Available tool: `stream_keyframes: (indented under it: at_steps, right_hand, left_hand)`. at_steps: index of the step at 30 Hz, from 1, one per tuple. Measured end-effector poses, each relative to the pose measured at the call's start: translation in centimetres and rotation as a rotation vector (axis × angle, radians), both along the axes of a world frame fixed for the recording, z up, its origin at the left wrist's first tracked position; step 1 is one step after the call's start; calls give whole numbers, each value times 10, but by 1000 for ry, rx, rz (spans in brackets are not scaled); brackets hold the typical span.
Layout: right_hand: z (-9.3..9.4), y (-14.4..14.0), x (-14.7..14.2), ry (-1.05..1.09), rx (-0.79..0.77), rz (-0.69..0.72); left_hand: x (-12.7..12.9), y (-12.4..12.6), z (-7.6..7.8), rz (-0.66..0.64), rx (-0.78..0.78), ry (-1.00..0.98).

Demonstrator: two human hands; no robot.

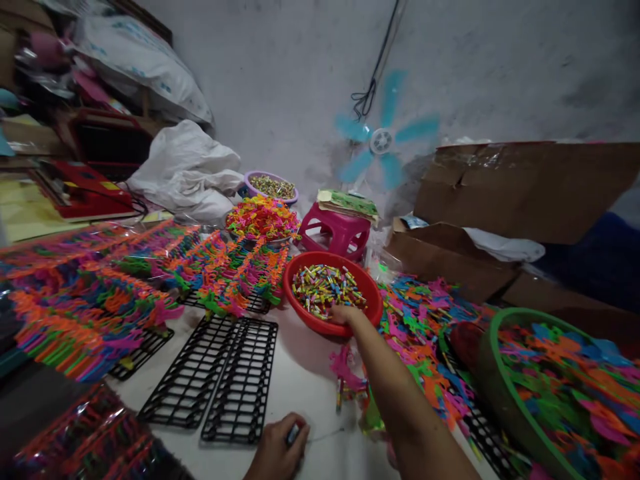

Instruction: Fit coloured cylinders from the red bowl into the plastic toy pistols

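Now, closest by, the left hand (281, 445) curls on the white surface (305, 387), its grip narrow around 1 small, dark tube (293, 435). Just past it, to the left, lie 2 black racks (237, 387), their long sides running away. Farther off, the right hand (344, 316) reaches over the near rim of the red bowl (315, 321). Little colored sticks (327, 287) lie in that bowl, mostly beyond the right hand, pointing every which way. The right hand is much nearer them; I cannot tell if its grip holds any.

Right hand (346, 316) at bowl (373, 293), black racks (239, 380); fan (381, 141)
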State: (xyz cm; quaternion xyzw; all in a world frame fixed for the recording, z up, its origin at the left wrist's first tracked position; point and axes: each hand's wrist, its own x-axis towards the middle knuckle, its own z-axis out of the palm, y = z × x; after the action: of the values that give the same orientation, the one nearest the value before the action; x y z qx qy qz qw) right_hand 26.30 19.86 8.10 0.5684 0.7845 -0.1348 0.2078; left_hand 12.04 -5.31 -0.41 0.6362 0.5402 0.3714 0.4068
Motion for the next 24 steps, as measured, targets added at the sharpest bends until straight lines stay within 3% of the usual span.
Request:
stream_keyframes:
  at_steps: [3, 6, 8, 10, 12, 14, 18, 21, 24]
  right_hand:
    - [11, -7, 8, 105, 63, -43]
    - [32, -26, 23, 254, 230, -102]
    - [44, -51, 30, 355, 339, -138]
    - [43, -88, 31, 446, 400, -164]
    - [27, -133, 22, 548, 420, -207]
    - [-2, -181, 6, 698, 428, -322]
    - [-58, -258, -30, 695, 436, -458]
    - [-72, -285, -45, 690, 478, -419]
    - [-65, -287, -38, 696, 453, -405]
  left_hand:
    - [0, -2, 3, 16, -70, -135]
    - [1, -5, 4, 36, -192, -307]
    - [0, -4, 3, 75, -257, -429]
    - [-1, -2, 4, 131, -312, -557]
    - [0, 2, 7, 196, -348, -703]
    - [6, 6, 11, 228, -361, -850]
    - [23, 5, 18, 178, -472, -1032]
    - [29, 3, 12, 215, -590, -1003]
    - [29, 6, 2, 184, -666, -942]
